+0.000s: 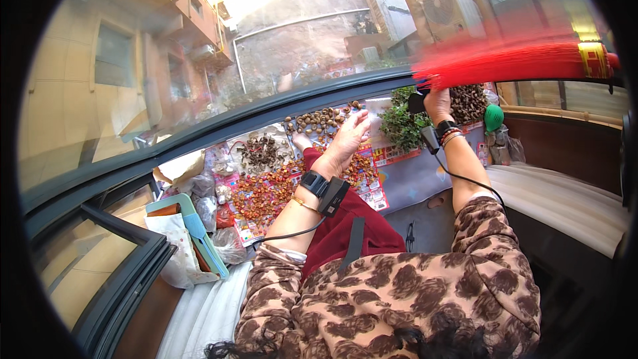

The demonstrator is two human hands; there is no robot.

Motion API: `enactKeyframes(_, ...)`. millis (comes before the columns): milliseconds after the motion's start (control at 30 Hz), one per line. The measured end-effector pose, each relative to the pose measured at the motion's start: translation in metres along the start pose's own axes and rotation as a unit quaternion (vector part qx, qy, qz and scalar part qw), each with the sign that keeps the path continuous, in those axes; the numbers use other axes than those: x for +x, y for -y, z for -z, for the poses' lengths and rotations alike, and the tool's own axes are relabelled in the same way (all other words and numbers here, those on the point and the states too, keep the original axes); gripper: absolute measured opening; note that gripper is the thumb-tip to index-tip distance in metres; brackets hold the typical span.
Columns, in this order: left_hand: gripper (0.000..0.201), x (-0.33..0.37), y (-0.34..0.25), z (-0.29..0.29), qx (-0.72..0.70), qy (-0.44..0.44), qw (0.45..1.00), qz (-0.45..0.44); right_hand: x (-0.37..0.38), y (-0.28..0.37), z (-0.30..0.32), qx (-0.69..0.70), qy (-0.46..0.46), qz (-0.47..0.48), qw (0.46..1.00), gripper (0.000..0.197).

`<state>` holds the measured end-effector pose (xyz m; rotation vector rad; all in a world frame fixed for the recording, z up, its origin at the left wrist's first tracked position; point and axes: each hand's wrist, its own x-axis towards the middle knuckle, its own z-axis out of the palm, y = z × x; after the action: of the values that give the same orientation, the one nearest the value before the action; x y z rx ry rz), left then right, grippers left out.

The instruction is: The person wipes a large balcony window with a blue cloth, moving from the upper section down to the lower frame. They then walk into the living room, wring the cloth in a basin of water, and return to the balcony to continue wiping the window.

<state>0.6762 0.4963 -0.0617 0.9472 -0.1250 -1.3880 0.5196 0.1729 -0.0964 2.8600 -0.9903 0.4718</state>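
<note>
My left hand reaches forward over the sill toward the dark window frame. Its fingers are stretched out and I see nothing in them. My right hand is raised near the frame, curled beside a small dark object whose kind is unclear. A blurred bundle of red strands with a yellow-banded end crosses in front of its fingertips and hides them partly. Large glass panes stand beyond the frame. Both wrists wear bands and small cabled devices.
Orange-brown dried pieces lie spread on printed sheets below, with dark shrivelled pieces and mushroom-like caps. Green leafy plants and a green rounded object are to the right. A light-blue container and plastic bags stand left.
</note>
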Motion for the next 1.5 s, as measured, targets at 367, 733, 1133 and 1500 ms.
enactKeyframes(367, 0.039, 0.000, 0.004, 0.016, 0.026, -0.084, 0.996, -0.012, 0.033, 0.005, -0.040, 0.080, -0.129, 0.009, 0.988, 0.021)
enactKeyframes(733, 0.054, -0.028, -0.030, 0.040, -0.007, -0.129, 0.990, -0.058, -0.025, 0.251, 0.042, 0.640, 0.076, -0.186, 0.742, 0.052)
enactKeyframes(1133, 0.068, -0.016, -0.129, -0.115, 0.203, 0.088, 0.891, -0.396, 0.080, 0.201, 0.214, 0.833, -0.181, -0.261, 0.454, 0.024)
enactKeyframes(1500, 0.066, -0.043, -0.126, -0.091, 0.254, -0.008, 0.917, -0.307, 0.114, 0.208, 0.161, 0.302, -0.469, -0.021, 0.829, 0.052)
